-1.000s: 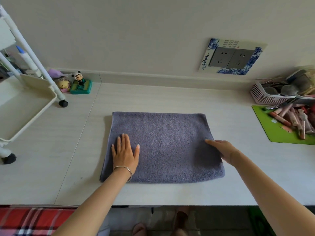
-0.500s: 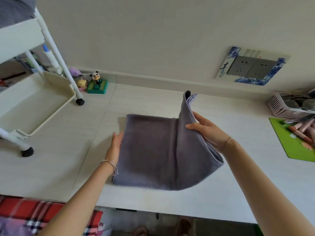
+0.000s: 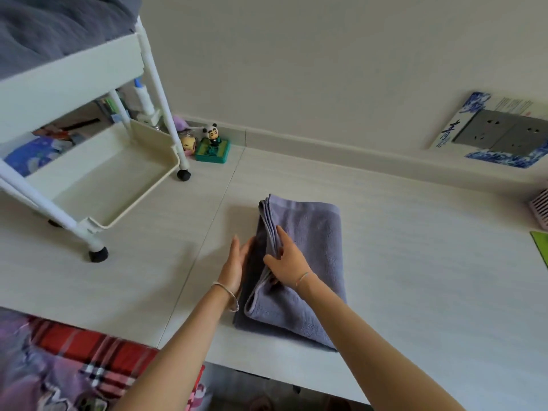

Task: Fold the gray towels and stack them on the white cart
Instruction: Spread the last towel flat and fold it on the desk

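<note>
Squaring up the final fold looks to be the step in hand. The gray towel [image 3: 311, 247] lies on the counter [image 3: 415, 247], doubled into a long packet that runs away from the person, its stacked edges showing along the left side. The right hand [image 3: 289, 262] has its grip on the upper layers near the middle of that side, fingers curled over the edge. The flap there sits slightly raised and out of line with the layer beneath, which sticks out at the near left corner. The left hand [image 3: 234, 268] holds nothing; its fingers are straight and it stands on edge, touching the towel's left side like a fence.

To do this well, I would lay the flap down against that fence so the edges meet flush, then let go and sweep the palm outward to flatten it. The near corner needs the most correction. Thick terry will probably spring back, so a firm press along the right-hand crease should help.

The white cart [image 3: 74, 72] stands on the counter to the left, well apart from the towel, with gray cloth [image 3: 53, 28] heaped in its top tray; whether that is folded I cannot tell.
</note>
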`<state>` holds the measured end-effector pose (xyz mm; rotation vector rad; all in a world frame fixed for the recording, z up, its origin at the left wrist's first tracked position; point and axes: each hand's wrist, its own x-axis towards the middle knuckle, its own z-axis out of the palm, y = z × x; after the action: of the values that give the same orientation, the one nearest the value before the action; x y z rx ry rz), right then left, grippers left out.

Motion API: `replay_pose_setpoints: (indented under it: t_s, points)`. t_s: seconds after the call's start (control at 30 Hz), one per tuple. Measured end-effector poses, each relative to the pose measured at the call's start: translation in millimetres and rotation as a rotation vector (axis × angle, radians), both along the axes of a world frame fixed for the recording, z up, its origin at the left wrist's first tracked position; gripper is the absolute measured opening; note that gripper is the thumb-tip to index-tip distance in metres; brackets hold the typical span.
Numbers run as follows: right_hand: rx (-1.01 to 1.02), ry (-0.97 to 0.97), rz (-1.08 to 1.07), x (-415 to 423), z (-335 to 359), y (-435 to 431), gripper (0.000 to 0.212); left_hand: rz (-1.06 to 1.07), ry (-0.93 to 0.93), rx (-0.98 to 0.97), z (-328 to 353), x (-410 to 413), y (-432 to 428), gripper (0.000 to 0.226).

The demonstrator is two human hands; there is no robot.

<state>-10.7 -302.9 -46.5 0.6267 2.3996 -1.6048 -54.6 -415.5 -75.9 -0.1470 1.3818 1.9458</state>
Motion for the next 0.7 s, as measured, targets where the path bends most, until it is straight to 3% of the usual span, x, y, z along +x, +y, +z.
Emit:
replay_pose_setpoints:
  t_s: [0.13, 0.2, 0.3, 0.33, 0.4, 0.47, 0.5, 0.6, 0.63, 0.7]
  points:
    - [0.102, -0.083, 0.03, -6, -10, -9, 0.081, -0.037, 0.007, 0.012, -2, -1, -3, 0.064]
    - [0.035, -0.139, 0.055, -10, -11, -9, 0.083, -0.046, 0.033, -0.041, -1, -1, -4, 0.06]
    - [0.094, -0.071, 0.013, -14, 1, 7, 0.062, -0.087, 0.159, -0.25, 4, -4, -7, 0.067]
    - [0.21, 0.016, -0.037, -14, 3, 17, 0.053, -0.122, 0.254, -0.322, 6, -4, -7, 0.073]
    - [0.403, 0.215, -0.094, -13, 3, 42, 0.038, -0.14, 0.592, -0.497, 16, 2, -6, 0.063]
    - [0.562, 0.281, 0.002, -9, -4, 66, 0.039, -0.175, 1.053, -0.676, 28, 13, -4, 0.053]
    - [0.641, 0.248, 0.079, -6, -10, 76, 0.045, -0.279, 1.192, -0.756, 35, 19, -2, 0.058]
    - [0.857, 0.155, 0.215, 9, -19, 102, 0.065, -0.669, 1.224, -1.061, 38, 31, 8, 0.058]
    - [0.907, 0.15, 0.214, 16, -21, 108, 0.069, -0.701, 1.205, -1.115, 37, 32, 13, 0.055]
    - [0.967, 0.135, 0.169, 26, -23, 115, 0.07, -0.719, 1.226, -1.169, 35, 30, 21, 0.07]
